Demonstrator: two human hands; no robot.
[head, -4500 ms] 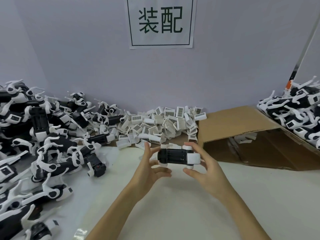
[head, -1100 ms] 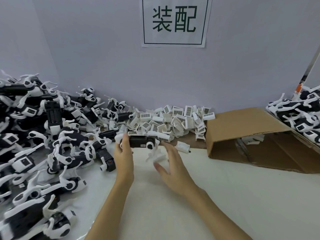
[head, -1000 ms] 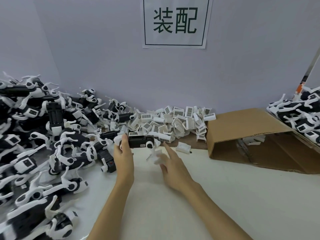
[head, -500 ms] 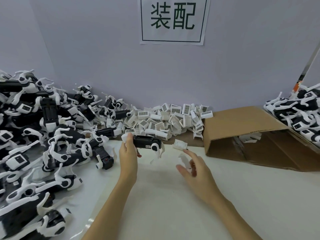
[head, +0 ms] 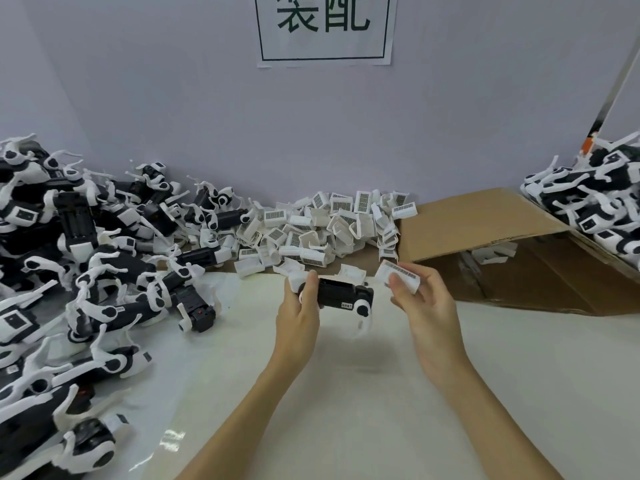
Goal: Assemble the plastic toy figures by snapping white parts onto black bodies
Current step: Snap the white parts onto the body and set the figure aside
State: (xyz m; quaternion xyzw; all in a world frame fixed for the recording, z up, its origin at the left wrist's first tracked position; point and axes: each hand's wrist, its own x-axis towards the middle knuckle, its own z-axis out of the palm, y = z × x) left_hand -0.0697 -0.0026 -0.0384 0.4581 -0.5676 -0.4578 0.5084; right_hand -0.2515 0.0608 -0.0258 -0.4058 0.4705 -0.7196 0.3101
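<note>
Two parts held above the pale surface.
My left hand grips the black body by its white end; my right hand pinches a ribbed white part just beside it, with smooth open room below.

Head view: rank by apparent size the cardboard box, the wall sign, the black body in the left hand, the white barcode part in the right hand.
1. cardboard box
2. wall sign, cropped at top, so only its visible part counts
3. black body
4. white barcode part

Box and sign sit farther away; the ranking is apparent size only.
</note>
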